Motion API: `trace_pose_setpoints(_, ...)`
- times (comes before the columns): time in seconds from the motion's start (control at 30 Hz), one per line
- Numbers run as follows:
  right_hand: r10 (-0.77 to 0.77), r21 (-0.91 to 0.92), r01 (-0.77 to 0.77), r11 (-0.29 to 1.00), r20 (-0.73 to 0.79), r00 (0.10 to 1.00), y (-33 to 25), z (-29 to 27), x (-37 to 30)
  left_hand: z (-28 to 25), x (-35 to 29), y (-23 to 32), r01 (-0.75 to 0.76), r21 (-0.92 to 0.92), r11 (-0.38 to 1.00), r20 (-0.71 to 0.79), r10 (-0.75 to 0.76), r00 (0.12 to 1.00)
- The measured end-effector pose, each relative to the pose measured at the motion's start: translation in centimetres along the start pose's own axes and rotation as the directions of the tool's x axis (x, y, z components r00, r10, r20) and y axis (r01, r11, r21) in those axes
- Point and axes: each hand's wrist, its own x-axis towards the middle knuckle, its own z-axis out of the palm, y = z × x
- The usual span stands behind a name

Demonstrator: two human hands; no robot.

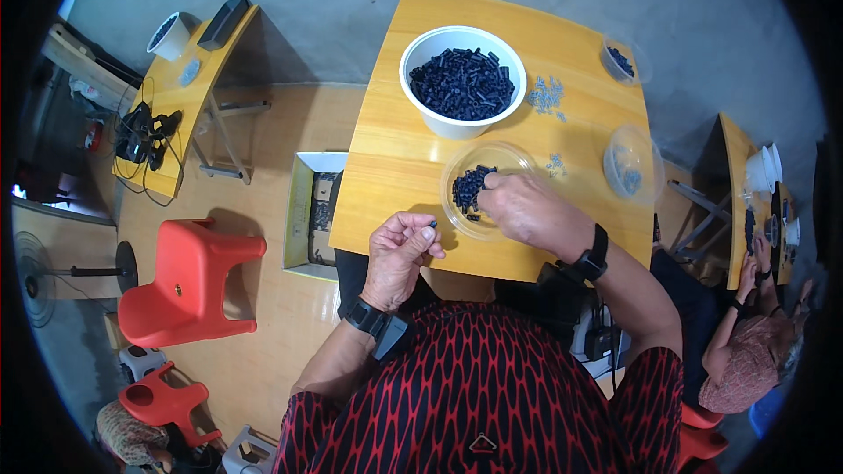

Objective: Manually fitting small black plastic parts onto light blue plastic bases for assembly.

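My left hand [399,256] is raised over the table's near edge, thumb and fingers pinching a small dark piece [433,224]. My right hand [529,209] reaches over a shallow clear plastic bowl [457,158], its fingers curled down at the black cylindrical pieces [470,186] inside. Whatever those fingertips hold is hidden. Behind the bowl stands a white tub [463,127] heaped with black tube-like pieces [464,83]. Small shiny bits lie loose on the tabletop in one larger pile [548,96] and one smaller pile [556,165].
On the yellow table [386,140], a clear tub [634,158] of shiny bits and a clear cup [622,61] of dark pieces stand at right. An open box [307,215] sits on the floor beside a red plastic chair [189,276]. At far right another person [746,360] works.
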Motion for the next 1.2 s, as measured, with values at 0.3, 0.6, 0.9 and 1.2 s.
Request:
trace_pose_setpoints(0.3, -0.077, -0.011, 0.076, 0.997, -0.061, 0.995, 1.1, 0.8, 1.1, -0.4, 0.3, 0.2, 0.04, -0.038, 0.998, 0.022, -0.039, 0.999)
trace_pose_setpoints(0.6, 0.32, 0.964, 0.026, 0.265, -0.113, 0.941, -1.2, -0.6, -2.8, 2.2, -0.6, 2.1, 0.049, -0.035, 0.998, 0.109, -0.045, 0.993)
trace_pose_setpoints(0.9, 0.413, 0.963, 0.213, 0.163, -0.263, 0.872, -4.8, 2.1, -4.1, 5.2, -1.5, 2.0, 0.06, 0.037, 0.998, 0.175, -0.065, 0.982)
trace_pose_setpoints(1.2, 0.448, 0.946, 0.238, 0.22, -0.314, 0.837, -5.4, 2.7, -4.3, 5.6, -1.8, 1.4, 0.026, 0.052, 0.998, 0.146, -0.034, 0.989)
